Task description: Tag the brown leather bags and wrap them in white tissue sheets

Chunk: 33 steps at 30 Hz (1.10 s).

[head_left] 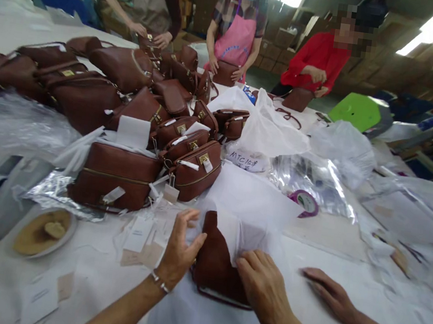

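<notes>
A brown leather handbag (pixel 217 258) lies on thin white sheeting in front of me, with white tissue paper (pixel 229 233) over its upper part. My left hand (pixel 181 245), a bracelet at its wrist, is at the bag's left side. Its fingers are apart and the thumb touches or nearly touches the leather. On the other side, my right hand (pixel 264 285) has its fingers curled over the edge of the paper against the bag. The fingertips are partly hidden there.
Many finished brown bags (pixel 119 176) are heaped at left and centre. A tape dispenser (pixel 4 198), a dish (pixel 45 232), paper tags (pixel 138 234) and a purple tape roll (pixel 303 204) lie around. Another person's hand (pixel 330 294) rests at right; several people work across the table.
</notes>
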Each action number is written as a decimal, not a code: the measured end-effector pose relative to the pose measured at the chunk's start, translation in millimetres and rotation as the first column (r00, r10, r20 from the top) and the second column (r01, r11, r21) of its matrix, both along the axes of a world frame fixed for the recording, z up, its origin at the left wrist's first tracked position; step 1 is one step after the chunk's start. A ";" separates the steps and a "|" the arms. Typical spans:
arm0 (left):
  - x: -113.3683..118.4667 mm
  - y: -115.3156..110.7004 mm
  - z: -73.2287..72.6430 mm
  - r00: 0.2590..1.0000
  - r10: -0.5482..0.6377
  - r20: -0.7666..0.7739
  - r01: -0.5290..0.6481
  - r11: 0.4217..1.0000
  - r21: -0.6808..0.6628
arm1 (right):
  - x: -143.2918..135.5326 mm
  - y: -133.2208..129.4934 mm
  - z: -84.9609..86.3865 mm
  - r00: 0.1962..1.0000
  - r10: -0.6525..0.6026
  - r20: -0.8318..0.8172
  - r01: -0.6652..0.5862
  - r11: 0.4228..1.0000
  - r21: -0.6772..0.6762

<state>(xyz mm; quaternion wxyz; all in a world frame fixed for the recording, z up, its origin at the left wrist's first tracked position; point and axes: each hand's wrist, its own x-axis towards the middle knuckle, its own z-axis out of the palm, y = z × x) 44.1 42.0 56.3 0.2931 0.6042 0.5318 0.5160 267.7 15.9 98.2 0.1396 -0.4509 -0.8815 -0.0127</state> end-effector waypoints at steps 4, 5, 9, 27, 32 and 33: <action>-13.1 44.2 37.8 0.845 -0.045 -0.533 0.256 0.909 0.330 | -1.3 -1.5 -5.7 0.999 -0.032 -0.019 0.033 0.997 0.073; -13.6 54.8 46.1 0.788 -0.085 -0.610 0.348 0.879 0.327 | -0.6 -1.0 -5.4 0.999 -0.032 -0.005 0.032 0.996 0.079; -16.6 72.3 54.2 0.584 -0.282 -0.761 0.666 0.703 0.251 | 4.2 -3.6 -2.4 0.997 -0.048 0.066 0.043 0.997 0.070; 28.7 38.5 64.8 0.533 -0.321 -0.782 0.656 0.741 0.143 | 0.9 -36.0 -0.6 0.931 -0.250 0.265 0.264 0.964 -0.020; 72.2 13.0 11.5 0.393 -0.355 -0.848 0.658 0.753 -0.011 | 22.5 -17.0 36.4 0.934 -0.347 0.080 0.354 0.879 -0.320; 69.6 7.6 4.6 0.386 -0.359 -0.850 0.661 0.750 -0.017 | 24.7 -8.8 40.0 0.921 -0.389 0.002 0.370 0.875 -0.313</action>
